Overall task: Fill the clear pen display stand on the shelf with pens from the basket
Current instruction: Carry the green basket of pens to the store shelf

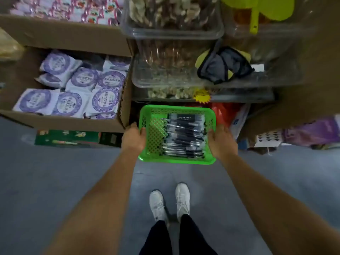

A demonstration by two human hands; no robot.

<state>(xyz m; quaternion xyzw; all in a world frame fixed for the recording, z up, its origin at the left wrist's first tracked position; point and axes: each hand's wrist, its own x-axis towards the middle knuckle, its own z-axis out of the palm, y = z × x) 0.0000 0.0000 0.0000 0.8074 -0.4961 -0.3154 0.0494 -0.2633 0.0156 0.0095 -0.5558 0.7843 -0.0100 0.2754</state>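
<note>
Head view: both arms are reaching forward and down, carrying a green basket (177,134) between them over the grey floor (55,181). The left hand (133,138) is gripping the basket's left wall, thumb hooked over the rim and inside, the other fingers going under or behind the wall, hidden. The right hand (219,141) is gripping the right wall the same way, thumb lying on the rim, the rest of the fingers out of sight outside the wall. Pens (184,135) are lying in a loose pile between the two thumbs, closer to the right one, mostly pointing side to side, dark grips and clear barrels. Just past the left fingers an open box (121,111) of purple-printed packets (103,100) is sitting. Beyond the fingertips clear bins (173,32) of snacks are standing stacked, with a yellow price tag (202,96) just ahead of the basket's far rim. A grey cloth (224,65) is lying on a bin past the right fingers. White shoes (170,201) are showing below the wrists. Pen stand: cannot tell where, none visible.
</note>
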